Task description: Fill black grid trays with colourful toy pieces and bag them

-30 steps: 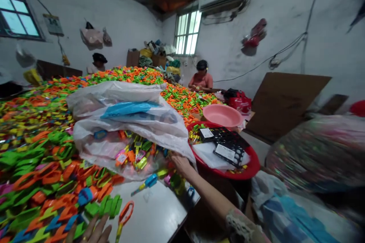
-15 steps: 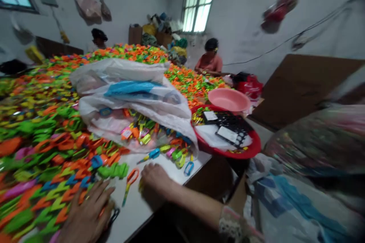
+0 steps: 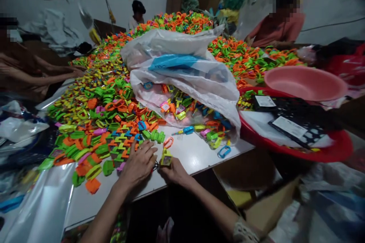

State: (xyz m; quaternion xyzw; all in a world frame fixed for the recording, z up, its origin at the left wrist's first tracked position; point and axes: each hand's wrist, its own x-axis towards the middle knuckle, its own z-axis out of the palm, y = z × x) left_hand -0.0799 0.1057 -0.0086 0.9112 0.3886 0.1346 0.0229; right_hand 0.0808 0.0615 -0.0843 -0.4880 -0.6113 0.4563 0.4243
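My right hand pinches a small yellow plastic piece with a printed square face, just above the table's front edge. Close beside it, my left hand is curled palm down, its fingers closed over something mostly hidden. A thin black loop shows by its thumb. Behind the yellow piece lies an orange plastic loop. Interlocked rows of orange, yellow and blue plastic pieces lie left of my left hand, and a green row lies beyond it. The white tabletop shows to the right.
A large heap of colourful plastic pieces covers the table. An open white sack spills pieces forward. To the right stand a red basin with black trays and a pink basin. Co-workers sit around the heap.
The camera view has swung left, bringing another person into sight. My hands have come together, and the yellow piece in my right hand is now raised and plainly visible.
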